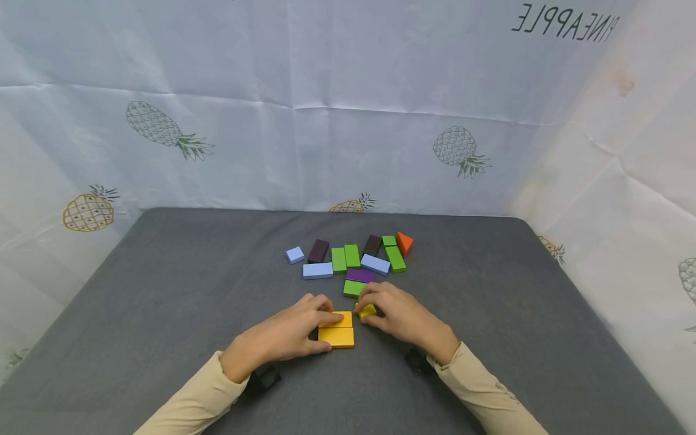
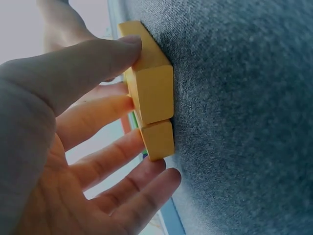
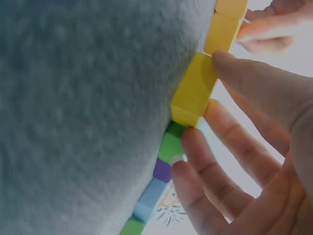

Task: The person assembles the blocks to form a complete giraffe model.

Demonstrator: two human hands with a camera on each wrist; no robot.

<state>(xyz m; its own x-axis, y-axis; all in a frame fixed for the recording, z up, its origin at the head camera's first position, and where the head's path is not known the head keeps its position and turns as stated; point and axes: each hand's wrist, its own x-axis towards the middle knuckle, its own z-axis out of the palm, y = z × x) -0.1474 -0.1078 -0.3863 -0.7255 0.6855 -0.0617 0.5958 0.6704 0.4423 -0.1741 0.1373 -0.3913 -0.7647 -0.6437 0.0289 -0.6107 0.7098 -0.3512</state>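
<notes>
Two orange-yellow rectangular blocks [image 1: 336,338] lie flat side by side on the grey table. My left hand [image 1: 290,332] grips this pair, the thumb at the near block and the fingers around the far one. In the left wrist view, the thumb rests on one orange-yellow block [image 2: 154,93] and fingertips touch the pair's far side. Just to their right, my right hand [image 1: 399,311] pinches a smaller bright yellow block [image 1: 368,310] between thumb and fingers. That yellow block [image 3: 193,90] sits on the cloth in the right wrist view; its top is partly covered in the head view.
Beyond the hands lie a green block [image 1: 353,289], a purple block [image 1: 360,275], light blue blocks [image 1: 318,271], dark blocks [image 1: 318,251], more green blocks and an orange triangular block [image 1: 404,243]. A white pineapple-print curtain [image 1: 326,157] hangs behind the table.
</notes>
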